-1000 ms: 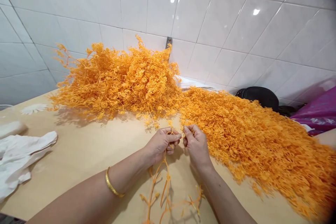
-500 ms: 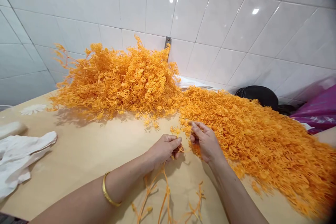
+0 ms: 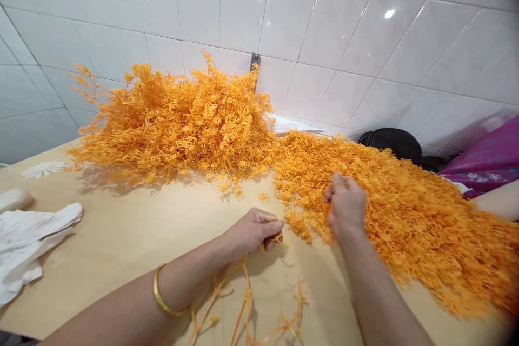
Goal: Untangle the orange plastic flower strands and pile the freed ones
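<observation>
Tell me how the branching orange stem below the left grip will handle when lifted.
The orange stem is probably light for its length, since its branches look thin. It seems likely to flex yet roughly keep its shape, as the branches spread apart. Its forked ends may snag on the tangled orange heap.

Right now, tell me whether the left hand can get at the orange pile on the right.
Probably yes: the left hand is close to the orange pile with nothing visible between, though its fingers pinch an orange sprig and may need freeing.
</observation>
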`<state>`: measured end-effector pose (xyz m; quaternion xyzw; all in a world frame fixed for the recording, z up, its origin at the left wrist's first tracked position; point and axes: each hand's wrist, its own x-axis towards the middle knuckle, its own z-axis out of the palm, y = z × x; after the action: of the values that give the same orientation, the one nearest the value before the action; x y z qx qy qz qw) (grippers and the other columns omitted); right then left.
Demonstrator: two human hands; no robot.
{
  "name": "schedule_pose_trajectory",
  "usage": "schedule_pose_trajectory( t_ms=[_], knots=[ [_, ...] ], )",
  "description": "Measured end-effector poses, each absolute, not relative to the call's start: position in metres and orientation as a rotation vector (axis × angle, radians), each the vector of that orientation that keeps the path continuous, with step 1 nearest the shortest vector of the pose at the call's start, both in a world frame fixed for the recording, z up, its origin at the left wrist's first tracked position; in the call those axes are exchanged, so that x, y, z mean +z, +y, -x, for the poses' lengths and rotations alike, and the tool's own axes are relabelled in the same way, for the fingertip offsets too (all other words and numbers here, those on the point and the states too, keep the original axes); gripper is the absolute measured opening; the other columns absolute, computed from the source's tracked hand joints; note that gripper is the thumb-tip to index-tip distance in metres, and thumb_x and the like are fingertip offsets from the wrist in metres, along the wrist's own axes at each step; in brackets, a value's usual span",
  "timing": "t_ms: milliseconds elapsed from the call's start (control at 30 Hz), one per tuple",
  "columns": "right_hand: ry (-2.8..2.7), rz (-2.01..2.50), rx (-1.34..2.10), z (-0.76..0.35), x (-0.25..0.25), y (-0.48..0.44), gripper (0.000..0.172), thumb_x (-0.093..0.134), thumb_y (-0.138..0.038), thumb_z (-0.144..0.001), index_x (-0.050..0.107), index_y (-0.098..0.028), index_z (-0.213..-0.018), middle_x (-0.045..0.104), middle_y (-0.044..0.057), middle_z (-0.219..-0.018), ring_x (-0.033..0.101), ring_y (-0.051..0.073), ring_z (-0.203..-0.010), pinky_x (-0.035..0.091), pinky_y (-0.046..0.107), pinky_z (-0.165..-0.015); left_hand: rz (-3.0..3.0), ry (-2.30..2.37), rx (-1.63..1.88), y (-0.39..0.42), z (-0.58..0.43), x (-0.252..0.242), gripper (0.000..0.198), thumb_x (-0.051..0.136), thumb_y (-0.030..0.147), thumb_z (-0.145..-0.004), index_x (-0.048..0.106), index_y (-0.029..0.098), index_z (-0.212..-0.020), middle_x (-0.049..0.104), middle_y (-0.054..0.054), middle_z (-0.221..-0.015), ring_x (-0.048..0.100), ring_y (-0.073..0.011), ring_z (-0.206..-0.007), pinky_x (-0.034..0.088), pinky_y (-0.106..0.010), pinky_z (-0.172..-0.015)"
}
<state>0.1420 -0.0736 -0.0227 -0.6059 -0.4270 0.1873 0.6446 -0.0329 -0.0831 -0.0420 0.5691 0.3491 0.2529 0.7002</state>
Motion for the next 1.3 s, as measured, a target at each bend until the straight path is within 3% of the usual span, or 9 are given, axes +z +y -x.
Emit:
schedule_pose_trajectory(
  t_ms=[133,267,433,567,800,900,1067,1300],
  knots=[
    [-1.220,1.611,0.009,-0.160,-0.023,-0.078,0.028,0.049,-0.040,-0.071,0.052,-0.017,-0.085,0.051,0.004,-0.073,0.047,0.015,-0.065,0.038,0.029,-0.059,-1.086,0.763,0.704,-0.078,0.034,-0.043,0.030,0.050,0.041,-0.070,0.049,0.013,-0.059,0.043,0.002,-0.046,0.030,-0.0029,-0.035,0.013,-0.016,-0.033],
    [-1.547,1.719,-0.319,-0.145,-0.017,-0.093,0.037,0.053,-0.038,-0.069,0.054,-0.016,-0.098,0.044,0.013,-0.109,0.040,0.027,-0.099,0.032,0.042,-0.078,-0.981,0.703,0.746,-0.073,0.034,-0.044,0.023,0.050,0.032,-0.073,0.050,0.011,-0.064,0.046,0.001,-0.050,0.029,-0.0012,-0.034,0.016,-0.015,-0.033],
    [-1.738,1.608,-0.351,-0.140,0.000,-0.139,0.019,0.042,-0.029,-0.078,0.058,-0.019,-0.082,0.055,0.006,-0.087,0.047,0.021,-0.086,0.035,0.037,-0.076,-0.915,0.598,0.748,-0.073,0.035,-0.047,0.019,0.048,0.028,-0.075,0.048,0.011,-0.066,0.047,0.000,-0.052,0.031,-0.0011,-0.034,0.020,-0.014,-0.035],
    [-1.781,1.552,-0.231,-0.139,-0.025,-0.198,0.016,0.042,-0.028,-0.079,0.055,-0.019,-0.077,0.057,0.005,-0.078,0.050,0.018,-0.077,0.037,0.030,-0.069,-0.909,0.572,0.779,-0.073,0.036,-0.048,0.018,0.048,0.027,-0.075,0.049,0.011,-0.068,0.047,0.000,-0.051,0.032,-0.0014,-0.035,0.022,-0.014,-0.036],
    [-1.502,1.929,0.102,-0.141,-0.066,-0.232,0.021,0.035,-0.034,-0.081,0.049,-0.021,-0.074,0.050,-0.001,-0.053,0.046,0.014,-0.048,0.033,0.025,-0.049,-0.965,0.669,0.765,-0.075,0.032,-0.046,0.018,0.045,0.027,-0.077,0.049,0.011,-0.068,0.047,0.001,-0.051,0.033,-0.0021,-0.033,0.024,-0.015,-0.036],
    [-1.469,1.921,0.160,-0.145,-0.062,-0.220,0.017,0.040,-0.032,-0.078,0.051,-0.021,-0.085,0.053,0.000,-0.063,0.050,0.015,-0.055,0.037,0.026,-0.052,-0.956,0.733,0.769,-0.080,0.032,-0.040,0.018,0.045,0.026,-0.076,0.049,0.011,-0.067,0.046,0.001,-0.050,0.032,-0.0020,-0.032,0.023,-0.015,-0.035],
    [-1.532,1.833,0.067,-0.151,-0.068,-0.207,0.038,0.037,-0.018,-0.074,0.041,-0.015,-0.112,0.048,0.011,-0.099,0.048,0.021,-0.091,0.039,0.034,-0.077,-0.943,0.845,0.750,-0.085,0.042,-0.029,0.016,0.050,0.026,-0.073,0.049,0.011,-0.067,0.046,0.001,-0.048,0.027,-0.0010,-0.031,0.018,-0.013,-0.033],
    [-1.548,1.743,0.103,-0.152,-0.068,-0.212,0.023,0.033,-0.020,-0.080,0.054,-0.016,-0.088,0.051,0.008,-0.084,0.049,0.018,-0.081,0.040,0.032,-0.074,-1.008,0.768,0.704,-0.090,0.037,0.029,0.014,0.044,0.021,-0.076,0.048,0.011,-0.067,0.047,-0.001,-0.049,0.027,-0.0014,-0.032,0.019,-0.013,-0.032]
  ],
)
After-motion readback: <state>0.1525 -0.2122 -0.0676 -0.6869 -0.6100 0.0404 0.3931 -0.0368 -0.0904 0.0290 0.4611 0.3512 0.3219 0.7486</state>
